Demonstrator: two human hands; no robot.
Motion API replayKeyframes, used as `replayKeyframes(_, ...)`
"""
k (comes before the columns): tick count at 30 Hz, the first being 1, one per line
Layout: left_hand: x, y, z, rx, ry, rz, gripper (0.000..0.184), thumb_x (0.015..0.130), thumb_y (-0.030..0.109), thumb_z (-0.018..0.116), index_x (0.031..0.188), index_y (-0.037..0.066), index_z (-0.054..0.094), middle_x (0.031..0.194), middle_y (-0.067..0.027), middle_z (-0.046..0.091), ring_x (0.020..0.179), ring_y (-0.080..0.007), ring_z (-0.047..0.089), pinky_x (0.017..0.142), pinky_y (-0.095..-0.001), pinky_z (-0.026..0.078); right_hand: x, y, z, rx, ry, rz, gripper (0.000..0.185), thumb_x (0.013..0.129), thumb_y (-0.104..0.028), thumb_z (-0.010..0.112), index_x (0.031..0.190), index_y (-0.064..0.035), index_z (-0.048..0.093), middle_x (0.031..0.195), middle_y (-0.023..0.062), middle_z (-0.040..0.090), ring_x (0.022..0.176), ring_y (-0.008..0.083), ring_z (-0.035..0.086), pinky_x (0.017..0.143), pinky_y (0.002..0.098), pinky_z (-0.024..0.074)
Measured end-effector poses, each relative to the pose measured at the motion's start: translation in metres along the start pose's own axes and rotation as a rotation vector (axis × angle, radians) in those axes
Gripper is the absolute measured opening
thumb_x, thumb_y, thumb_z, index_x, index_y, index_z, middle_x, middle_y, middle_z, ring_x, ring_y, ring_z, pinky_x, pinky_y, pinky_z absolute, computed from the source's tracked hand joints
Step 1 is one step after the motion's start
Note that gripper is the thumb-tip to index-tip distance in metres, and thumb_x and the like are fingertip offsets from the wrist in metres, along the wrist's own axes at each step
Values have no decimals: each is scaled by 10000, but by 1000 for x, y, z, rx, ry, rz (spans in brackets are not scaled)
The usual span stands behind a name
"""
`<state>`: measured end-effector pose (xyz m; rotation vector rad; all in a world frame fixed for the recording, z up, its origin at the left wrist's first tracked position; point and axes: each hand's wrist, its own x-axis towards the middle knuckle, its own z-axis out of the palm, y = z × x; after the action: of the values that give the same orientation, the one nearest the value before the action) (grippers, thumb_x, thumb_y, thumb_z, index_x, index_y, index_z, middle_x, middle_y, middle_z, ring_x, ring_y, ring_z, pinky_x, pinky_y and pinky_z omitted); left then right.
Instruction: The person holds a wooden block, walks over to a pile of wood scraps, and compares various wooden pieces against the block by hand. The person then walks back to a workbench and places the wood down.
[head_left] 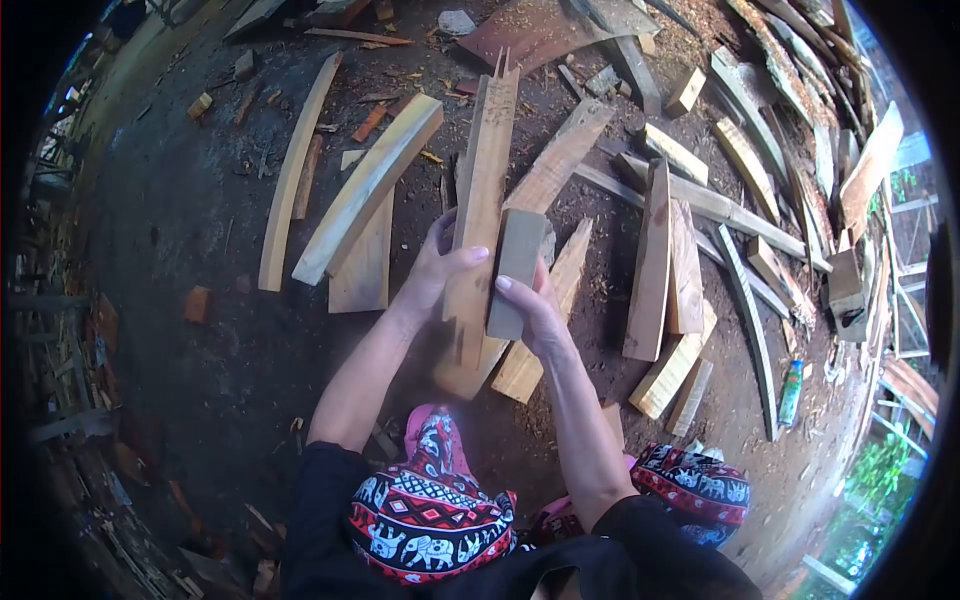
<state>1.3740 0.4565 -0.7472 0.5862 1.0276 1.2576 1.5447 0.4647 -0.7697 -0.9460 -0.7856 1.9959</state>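
My left hand (447, 268) is closed around a long wooden plank (487, 170), its thumb lying over the near face. The plank's far end is split into thin splinters. In my right hand (537, 308) is a shorter greyish wooden block (521, 245), gripped with the thumb on top. Block and plank are side by side; whether they touch I cannot tell. Beyond the block, a rough-ended board (565, 150) lies on the ground. The fingers under both pieces are mostly hidden.
To the left lie a thick beam (375, 185) and a curved strip (300, 175). Several offcuts are at the right, among them an upright-looking piece (648, 260). A green packet (791, 393) lies near a narrow batten (748, 330). A brown sheet (550, 35) is at the back.
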Motion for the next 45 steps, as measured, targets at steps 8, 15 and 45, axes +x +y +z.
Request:
replayKeyframes(8, -11, -11, 20, -4, -72, 18, 908, 736, 164, 747, 1439, -2, 197, 1319, -165, 420, 1238, -250, 458, 1042, -388, 407, -18, -13, -8, -42, -20, -9, 916, 723, -223, 814, 1423, -21, 259, 1274, 162, 491, 1188, 244, 517, 1019, 392, 431)
replayKeyframes(15, -20, -19, 30, 87, -108, 126, 936, 720, 171, 753, 1444, -4, 187, 1351, -157, 391, 1280, -256, 412, 1096, -400, 337, -31, -23, -14, -17, -77, 27, 882, 729, -234, 814, 1398, -23, 278, 1247, 150, 501, 1153, 233, 533, 994, 385, 451)
replayKeyframes(45, -47, -16, 33, -46, -189, 89, 874, 710, 192, 721, 1450, 61, 274, 1281, -112, 470, 1223, -224, 471, 1052, -371, 396, -62, -60, -11, -93, -79, 7, 849, 725, -278, 766, 1413, -26, 338, 1279, 115, 495, 1222, 209, 470, 1043, 357, 370)
